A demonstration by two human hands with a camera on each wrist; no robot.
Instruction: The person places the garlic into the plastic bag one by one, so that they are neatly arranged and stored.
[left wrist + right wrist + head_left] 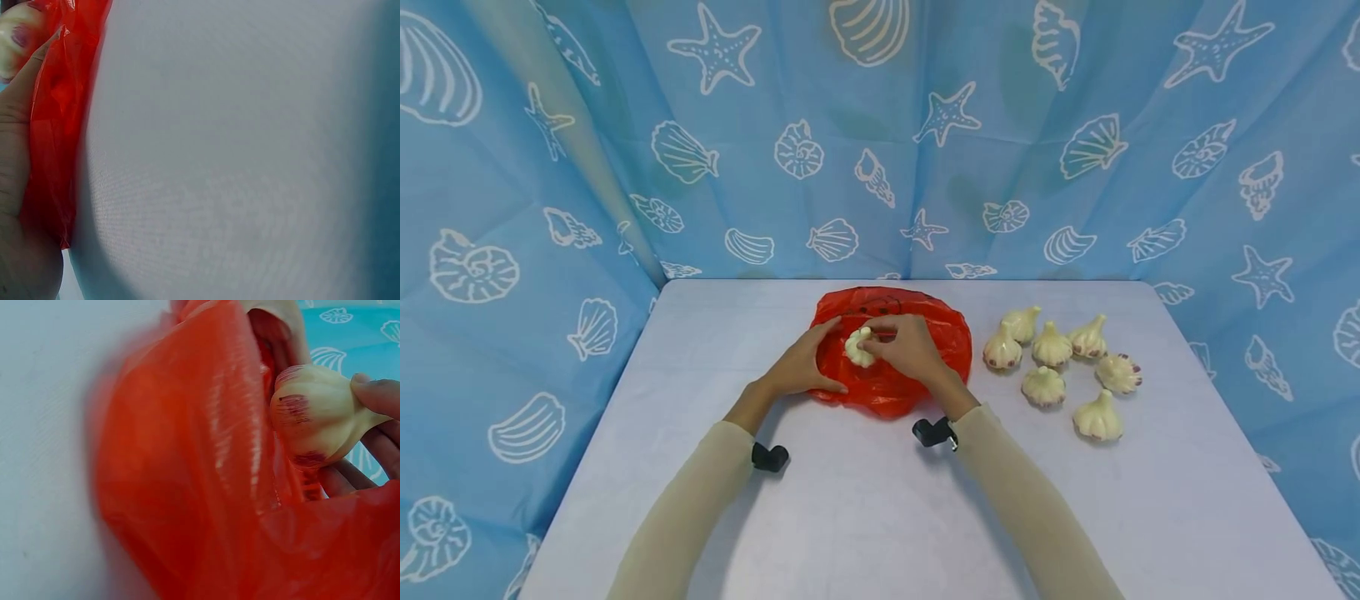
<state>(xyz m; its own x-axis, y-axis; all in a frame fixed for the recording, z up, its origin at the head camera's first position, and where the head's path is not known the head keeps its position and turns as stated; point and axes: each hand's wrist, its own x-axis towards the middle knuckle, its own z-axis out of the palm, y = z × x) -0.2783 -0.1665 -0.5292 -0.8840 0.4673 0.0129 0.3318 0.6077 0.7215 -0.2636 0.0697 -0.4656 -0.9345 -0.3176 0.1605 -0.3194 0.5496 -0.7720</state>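
Observation:
Thumb and fingers of my right hand pinch a pale garlic bulb by its stem, purple-streaked base turned away from the hand. It sits at the mouth of a red plastic bag, overlapping the bag in the head view. My left hand lies at the bag's left side, thumb and fingers spread wide apart. In the left wrist view, red plastic runs along that hand's thumb side, with the fingers mostly out of frame. The right wrist view shows the bag mouth gaping between the two hands.
Several more garlic bulbs lie grouped on the white table right of the bag. A blue curtain with white shell prints closes off the back and both sides. Each wrist wears a small black camera.

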